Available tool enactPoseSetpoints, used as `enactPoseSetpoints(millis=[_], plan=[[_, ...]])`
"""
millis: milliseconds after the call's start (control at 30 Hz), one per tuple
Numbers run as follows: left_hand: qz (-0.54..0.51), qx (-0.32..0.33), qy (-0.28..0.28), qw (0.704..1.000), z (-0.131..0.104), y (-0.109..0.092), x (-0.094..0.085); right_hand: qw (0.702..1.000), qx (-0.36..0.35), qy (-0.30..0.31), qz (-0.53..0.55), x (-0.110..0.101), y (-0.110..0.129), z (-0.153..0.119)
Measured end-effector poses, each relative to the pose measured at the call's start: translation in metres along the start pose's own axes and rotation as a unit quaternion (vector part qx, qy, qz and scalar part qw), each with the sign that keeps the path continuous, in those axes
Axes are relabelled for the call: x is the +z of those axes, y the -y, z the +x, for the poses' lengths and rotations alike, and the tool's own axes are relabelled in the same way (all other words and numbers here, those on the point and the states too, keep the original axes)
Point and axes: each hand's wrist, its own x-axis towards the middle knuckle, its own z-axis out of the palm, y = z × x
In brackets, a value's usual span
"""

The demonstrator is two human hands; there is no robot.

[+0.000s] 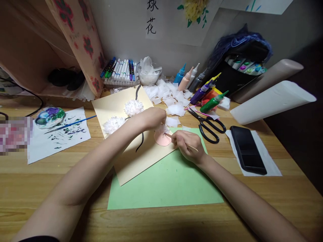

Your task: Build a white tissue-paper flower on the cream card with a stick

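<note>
My right hand (188, 144) grips a thin wooden stick (192, 148), whose tip reaches a pink circle (163, 140) on a cream sheet (131, 168). Over the circle's upper edge, my left hand (157, 118) is closed, its fingers pinched down at a bit of white tissue paper (163, 129); its fingertips are partly hidden. Two fluffy white paper flowers, one upper (134, 107) and one lower (114, 125), sit on the cream sheet beside dark painted stems (140, 143). Beneath lies a green sheet (166, 188).
Torn tissue pieces (166, 92) lie behind my hands, near a tissue-filled bowl (149, 72). Black scissors (208, 126), paint bottles (185, 79) and a phone (248, 149) are to the right. Left are a paint-stained paper (73, 134), a blue brush (82, 120) and a palette (50, 117). Markers (121, 69) stand behind.
</note>
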Motion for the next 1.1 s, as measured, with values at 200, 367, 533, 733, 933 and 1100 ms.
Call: enactPoseSetpoints(millis=[200,367,533,733,933,1100], plan=[[0.008,0.004,0.010,1.000,-0.002,-0.003,-0.004,0.997,0.059,-0.024,0.036,0.001,0.000,-0.001],[0.004,-0.010,0.027,1.000,-0.003,-0.006,-0.006,0.961,0.223,-0.057,0.152,0.005,0.001,-0.003],[0.000,-0.002,0.022,1.000,0.000,-0.003,-0.003,0.892,0.361,-0.101,0.253,0.006,0.004,0.013],[0.001,-0.004,0.019,1.000,-0.001,-0.004,-0.004,0.881,0.403,-0.056,0.241,0.001,0.001,0.041],[-0.006,-0.005,0.017,1.000,-0.002,-0.005,-0.006,0.915,0.315,-0.057,0.245,-0.012,0.004,0.023],[-0.018,0.016,-0.004,1.000,-0.001,0.001,0.000,0.942,0.256,-0.147,0.160,-0.024,-0.007,-0.004]])
